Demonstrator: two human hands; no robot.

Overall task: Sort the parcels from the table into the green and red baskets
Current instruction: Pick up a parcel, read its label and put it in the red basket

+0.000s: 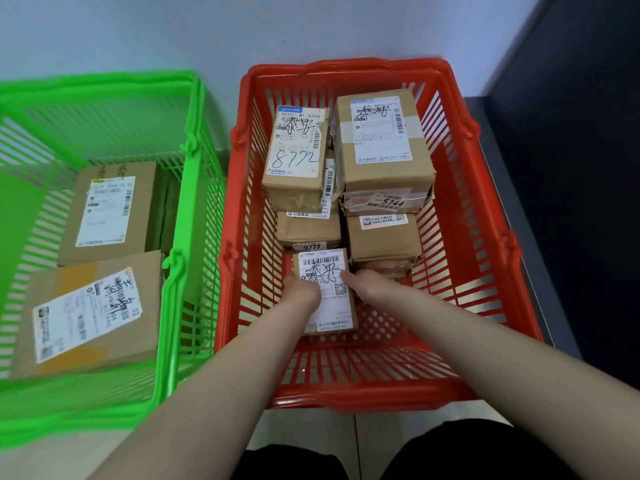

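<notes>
A red basket [346,393] on the floor holds several cardboard parcels, stacked at its far end: one marked 8772 [298,157] and a larger one [381,140] lie on top. At the near side of that stack lies a small labelled parcel [332,310] on the basket's bottom. My left hand [303,294] grips its left edge with curled fingers, and my right hand [367,285] holds its right edge. The green basket [173,306] to the left holds two flat parcels, one far [107,213] and one near [90,317].
Both baskets stand side by side against a white wall [207,29]. A dark panel [571,168] runs along the right of the red basket. My knees in dark trousers [294,462] show at the bottom, above a tiled floor [311,427].
</notes>
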